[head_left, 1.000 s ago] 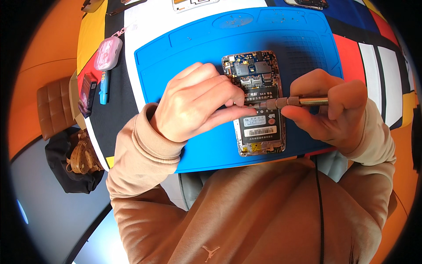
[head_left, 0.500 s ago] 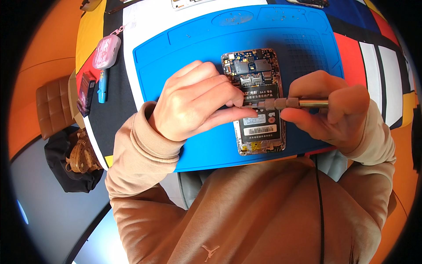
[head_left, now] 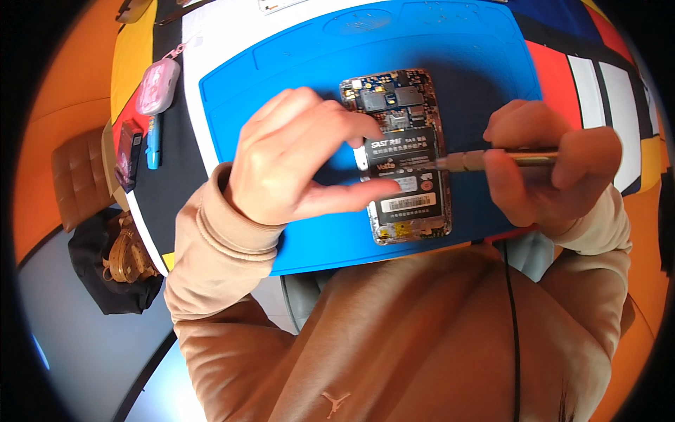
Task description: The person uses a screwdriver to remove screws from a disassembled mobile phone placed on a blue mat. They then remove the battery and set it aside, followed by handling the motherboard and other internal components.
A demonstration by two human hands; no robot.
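The left hand (head_left: 295,158) enters from the lower left, its forearm in a tan sleeve (head_left: 218,246) angled up toward the centre. The hand is half curled, back toward the camera. Thumb and forefinger extend to the right and press on the left edge of the opened phone (head_left: 402,151); the remaining fingers arch above it. The hand grips nothing; it pins the phone flat.

The right hand (head_left: 545,172) enters from the lower right, wrist bent inward. Its fingers are closed around a slim metal screwdriver (head_left: 492,159), held almost level, with the shaft pointing left. The tip meets the phone at its right edge, about mid-height, beside the black battery (head_left: 408,179).

The phone lies back cover off, lengthwise away from the person, on the blue mat (head_left: 281,77), right of the mat's centre. The circuit board occupies its upper end and the battery its lower part.

The mat rests on a worktop (head_left: 583,77) patterned in red, white, yellow and black blocks. At the left edge lie a pink case (head_left: 157,86) and a blue pen (head_left: 152,133).

Obscured items: the left-hand fingers cover the phone's left rim; the screwdriver tip contact point is too small to resolve; the right palm hides the tool's rear end. A dark bag (head_left: 112,267) on the floor is partly cut off by the sleeve.
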